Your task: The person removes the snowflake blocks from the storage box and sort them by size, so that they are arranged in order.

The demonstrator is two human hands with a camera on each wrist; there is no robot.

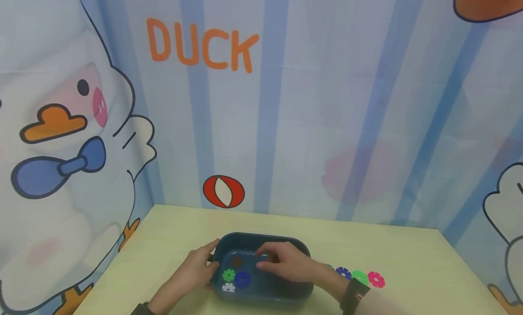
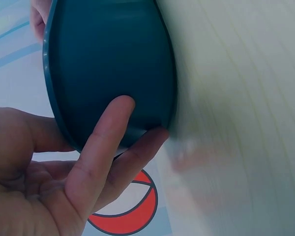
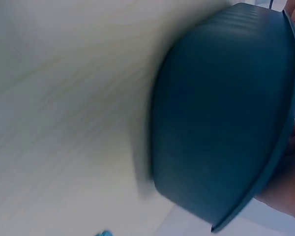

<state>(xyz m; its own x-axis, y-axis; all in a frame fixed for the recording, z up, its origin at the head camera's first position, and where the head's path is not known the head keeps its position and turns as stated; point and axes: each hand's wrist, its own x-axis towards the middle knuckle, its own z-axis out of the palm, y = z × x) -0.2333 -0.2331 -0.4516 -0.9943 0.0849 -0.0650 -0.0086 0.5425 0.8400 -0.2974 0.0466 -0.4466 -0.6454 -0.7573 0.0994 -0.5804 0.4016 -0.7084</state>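
A dark teal plastic tub (image 1: 261, 294) stands on the table. My left hand (image 1: 199, 266) grips its left end, with fingers (image 2: 101, 147) along the outer wall and the thumb at the rim. Inside the tub, towards its left, lie notched plastic discs: a brown disc (image 1: 236, 262), a green disc (image 1: 229, 275), a blue disc (image 1: 243, 279) and a white disc (image 1: 228, 287). My right hand (image 1: 288, 263) is over the tub's right half. Its thumb and index finger are bent and apart, with nothing visible between their tips. The tub wall (image 3: 221, 108) hides most of that hand in the right wrist view.
To the right of the tub, a blue notched disc (image 1: 343, 273), a light green disc (image 1: 360, 277) and a pink disc (image 1: 376, 279) lie in a row on the pale yellow table (image 1: 425, 260). Another disc is mostly hidden behind the right forearm. A printed curtain (image 1: 310, 101) hangs behind.
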